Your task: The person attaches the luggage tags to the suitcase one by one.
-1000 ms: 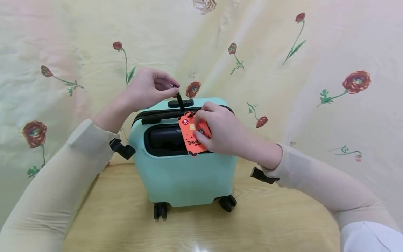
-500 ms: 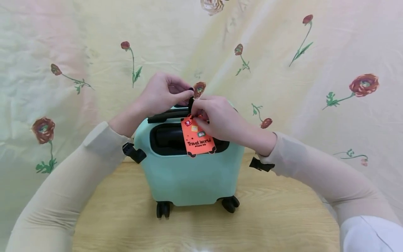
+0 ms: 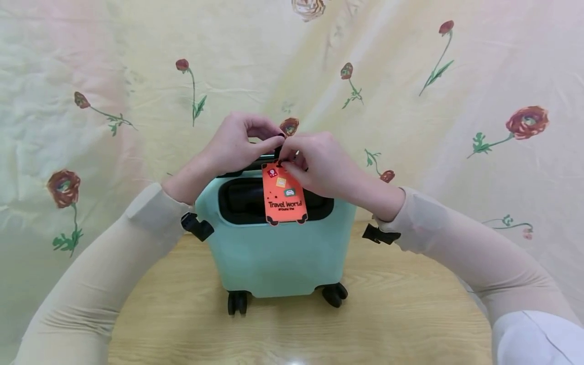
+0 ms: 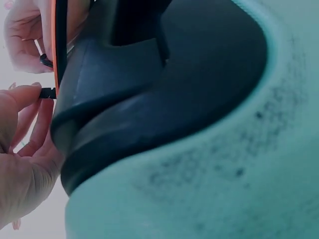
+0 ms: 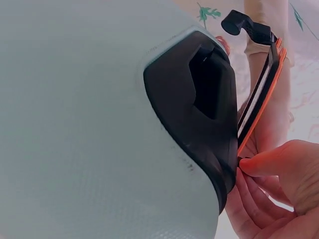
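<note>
Above a mint-green suitcase (image 3: 283, 258) stood on a wooden table (image 3: 410, 309), in the head view, a short black strap (image 3: 277, 152) is pinched between the thumb and fingers of the left hand (image 3: 237, 142); lower down, beside the top edge of an orange luggage tag (image 3: 285, 200), it is pinched by the right hand (image 3: 321, 165). The tag is held upright before the black recess (image 3: 242, 201). From the left wrist, the tag is seen edge-on, a dark strip being pinched just beside it. From the right wrist, a small dark piece is pressed by the thumb at the tag's end, the other fingers being bent.
</note>
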Tool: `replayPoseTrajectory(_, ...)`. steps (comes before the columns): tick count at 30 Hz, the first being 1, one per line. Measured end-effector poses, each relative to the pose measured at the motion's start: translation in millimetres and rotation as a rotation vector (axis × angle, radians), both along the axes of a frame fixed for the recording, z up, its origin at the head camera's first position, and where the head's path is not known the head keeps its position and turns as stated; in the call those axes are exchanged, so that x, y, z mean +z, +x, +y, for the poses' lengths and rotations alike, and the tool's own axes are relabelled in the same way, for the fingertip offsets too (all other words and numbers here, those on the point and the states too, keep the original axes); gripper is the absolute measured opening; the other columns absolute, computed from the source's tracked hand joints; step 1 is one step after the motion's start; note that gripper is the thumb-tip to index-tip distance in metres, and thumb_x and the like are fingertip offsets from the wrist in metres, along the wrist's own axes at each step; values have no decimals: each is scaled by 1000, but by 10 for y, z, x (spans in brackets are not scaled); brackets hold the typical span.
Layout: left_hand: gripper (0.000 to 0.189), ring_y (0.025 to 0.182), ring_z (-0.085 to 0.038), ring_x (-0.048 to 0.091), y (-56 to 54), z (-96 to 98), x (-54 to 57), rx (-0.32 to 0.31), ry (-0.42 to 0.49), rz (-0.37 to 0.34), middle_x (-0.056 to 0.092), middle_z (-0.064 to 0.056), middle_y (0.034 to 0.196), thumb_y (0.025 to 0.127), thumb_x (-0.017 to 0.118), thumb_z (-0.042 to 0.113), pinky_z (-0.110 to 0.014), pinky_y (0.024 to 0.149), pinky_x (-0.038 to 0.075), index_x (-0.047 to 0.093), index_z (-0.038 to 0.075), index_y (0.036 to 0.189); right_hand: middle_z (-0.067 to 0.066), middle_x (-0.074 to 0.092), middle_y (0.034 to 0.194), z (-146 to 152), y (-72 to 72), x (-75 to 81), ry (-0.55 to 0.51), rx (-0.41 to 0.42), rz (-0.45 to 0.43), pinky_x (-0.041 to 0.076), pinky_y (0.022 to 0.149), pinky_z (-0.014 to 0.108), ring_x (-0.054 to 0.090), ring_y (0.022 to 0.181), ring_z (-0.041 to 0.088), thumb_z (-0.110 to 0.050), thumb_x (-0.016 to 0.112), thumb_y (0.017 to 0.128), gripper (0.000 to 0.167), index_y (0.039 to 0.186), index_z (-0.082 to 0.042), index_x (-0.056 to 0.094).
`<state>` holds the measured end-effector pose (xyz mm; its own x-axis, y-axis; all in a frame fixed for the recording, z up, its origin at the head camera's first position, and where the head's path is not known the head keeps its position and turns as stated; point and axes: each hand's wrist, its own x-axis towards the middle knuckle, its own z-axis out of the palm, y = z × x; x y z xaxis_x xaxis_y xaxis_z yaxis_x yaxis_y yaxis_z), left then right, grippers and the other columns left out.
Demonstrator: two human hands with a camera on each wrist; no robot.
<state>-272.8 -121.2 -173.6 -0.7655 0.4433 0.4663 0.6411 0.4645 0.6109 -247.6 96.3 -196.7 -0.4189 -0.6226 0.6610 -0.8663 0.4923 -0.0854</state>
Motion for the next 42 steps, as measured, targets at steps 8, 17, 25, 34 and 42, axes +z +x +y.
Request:
replayPoseTrajectory(8, 18, 101, -15, 76, -51, -60, -100, -76, 7, -15, 82, -11, 109, 96, 76, 4, -35, 100, 61, 83, 7, 113, 11, 79, 92, 12, 2, 4, -50, -8, 5, 62, 69, 35, 75, 70, 19, -4, 78, 92, 6, 96, -2, 74)
replayPoseTrajectory(17, 20, 98, -18, 81, -61, -118, -117, -106, -29, -43, 83, -13, 110, 95, 78, 2, -26, 88, 63, 84, 6, 113, 10, 81, 94, 24, 23, 14, -97, -30, -42, 64, 71, 34, 78, 74, 17, -6, 78, 94, 9, 101, -2, 75)
replayPoseTrajectory(25, 18, 97, -24, 81, -66, -148, -129, -134, -155, 144, 83, -13, 109, 94, 79, 2, -35, 88, 65, 85, 6, 110, 10, 82, 94, 47, 14, 25, -108, -78, -84, 65, 73, 35, 79, 76, 18, -10, 78, 95, 11, 104, -3, 78)
replayPoseTrajectory(34, 20, 101, -25, 77, -44, -165, -137, -133, -172, 138, 81, -14, 115, 96, 75, 1, -38, 88, 65, 83, 4, 114, 9, 83, 94, 24, -5, 34, -97, -107, -105, 64, 72, 34, 79, 75, 17, -14, 75, 97, 11, 103, -5, 78)
replayPoseTrajectory(42, 24, 107, -22, 74, -11, -142, -154, -158, -54, -17, 78, -16, 121, 94, 77, 4, -35, 94, 64, 81, 1, 117, 10, 80, 89, -2, -39, 40, -115, -108, -129, 63, 73, 35, 77, 72, 18, -10, 73, 97, 8, 98, -3, 69)
